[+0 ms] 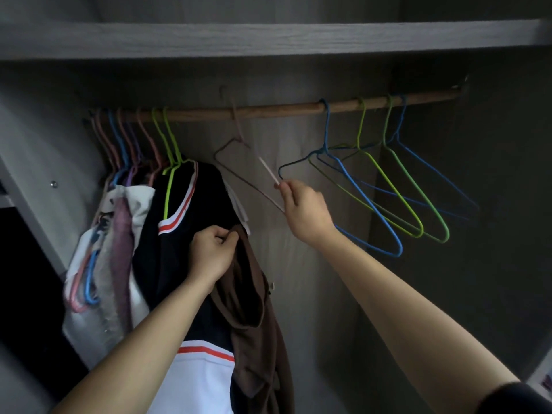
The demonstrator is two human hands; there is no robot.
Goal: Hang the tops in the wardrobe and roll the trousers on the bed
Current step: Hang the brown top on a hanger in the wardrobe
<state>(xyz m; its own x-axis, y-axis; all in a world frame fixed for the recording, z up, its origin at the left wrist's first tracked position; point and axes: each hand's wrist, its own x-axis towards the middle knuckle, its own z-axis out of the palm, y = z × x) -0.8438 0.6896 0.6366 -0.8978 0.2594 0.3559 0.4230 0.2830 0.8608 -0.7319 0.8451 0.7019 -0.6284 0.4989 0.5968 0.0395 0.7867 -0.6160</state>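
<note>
One blurred hanger [268,170] in right hand [304,210], top [248,294] in left hand [212,252].

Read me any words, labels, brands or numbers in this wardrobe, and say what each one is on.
No text can be read anywhere.
White printed garment at the left: dark marks, too blurred to tell whether they are letters.
Small printed thing at the lower right edge: too blurred to read.

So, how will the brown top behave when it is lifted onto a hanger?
Probably floppy: the brown top droops in folds below the left hand. Likely light, since one pinch holds it up. It may slip on the thin pink hanger in the right hand.
</note>
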